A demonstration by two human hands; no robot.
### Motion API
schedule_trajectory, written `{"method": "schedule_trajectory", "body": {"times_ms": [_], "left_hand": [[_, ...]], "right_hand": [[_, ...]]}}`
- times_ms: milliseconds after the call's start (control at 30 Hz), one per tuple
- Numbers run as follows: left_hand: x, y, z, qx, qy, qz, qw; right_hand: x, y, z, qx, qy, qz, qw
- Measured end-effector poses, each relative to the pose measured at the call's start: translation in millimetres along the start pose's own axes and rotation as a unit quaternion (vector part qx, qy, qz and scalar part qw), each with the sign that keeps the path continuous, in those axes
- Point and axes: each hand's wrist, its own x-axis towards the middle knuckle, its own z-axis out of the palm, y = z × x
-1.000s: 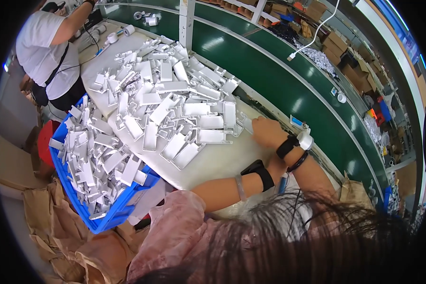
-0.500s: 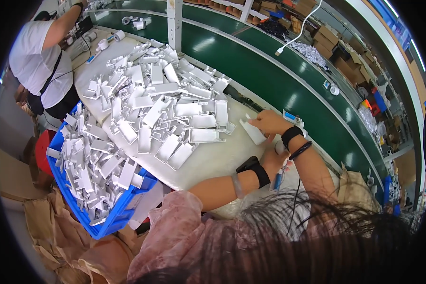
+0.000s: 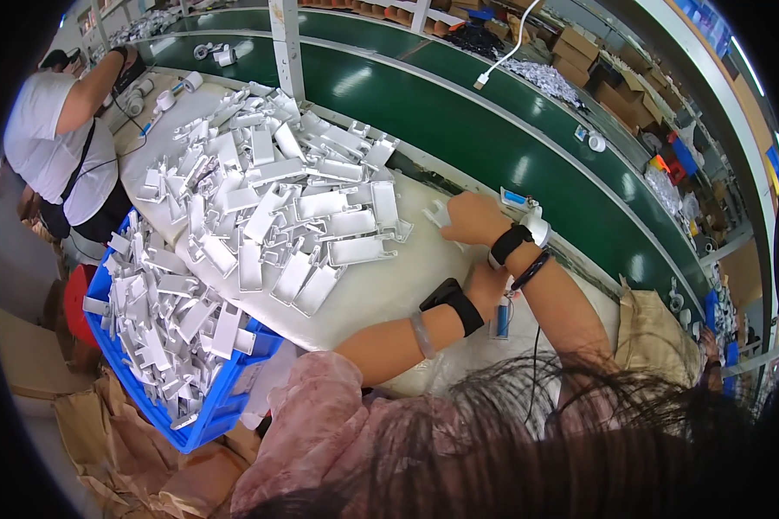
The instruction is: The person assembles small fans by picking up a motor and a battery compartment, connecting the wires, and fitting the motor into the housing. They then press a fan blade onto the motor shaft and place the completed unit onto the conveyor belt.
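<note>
My right hand point(image 3: 478, 221) is closed on a white plastic housing part point(image 3: 437, 214), whose end sticks out to the left of the fingers. Below it, my left hand point(image 3: 486, 284) reaches in close under the right wrist. Its fingers are hidden there, and I cannot tell what they hold. A blue-and-white piece point(image 3: 501, 321) lies beside the left wrist, and a dark cable runs down near it. Left of both hands spreads a heap of white plastic housing parts point(image 3: 273, 203) on the pale covered bench point(image 3: 381, 298).
A blue crate point(image 3: 195, 430) full of similar white parts stands at the left. Beyond the bench runs a green conveyor belt point(image 3: 459, 125). A white cylinder point(image 3: 537, 227) sits past my right hand. A co-worker point(image 3: 61, 130) stands at the far left. A white cable point(image 3: 498, 65) hangs above the belt.
My right hand has moved slightly up and left with the white part, which has turned and shows less. My left hand has drawn further under the right wrist. The view has shifted a little.
</note>
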Motion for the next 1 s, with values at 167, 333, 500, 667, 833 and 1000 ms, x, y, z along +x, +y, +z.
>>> {"method": "schedule_trajectory", "body": {"times_ms": [167, 333, 500, 667, 833, 1000], "left_hand": [[-1, 19, 2, -0.088, -0.032, -0.053, 0.994], [-10, 59, 2, -0.037, 0.056, -0.024, 0.998], [2, 40, -2, -0.012, -0.003, 0.028, 1.0], [0, 34, 1, 0.005, 0.008, 0.05, 0.999], [3, 33, -4, 0.022, -0.006, 0.046, 0.999], [0, 35, -1, 0.021, -0.004, 0.051, 0.998]], "right_hand": [[-73, 1, -74, 0.076, 0.284, 0.03, 0.955], [-182, -16, -44, 0.137, 0.267, 0.171, 0.938], [-209, -18, 5, 0.132, 0.192, 0.242, 0.942], [-201, -21, 22, 0.154, 0.213, 0.237, 0.935], [-189, -20, 30, 0.147, 0.208, 0.239, 0.937], [-184, -20, 30, 0.145, 0.185, 0.252, 0.939]]}}
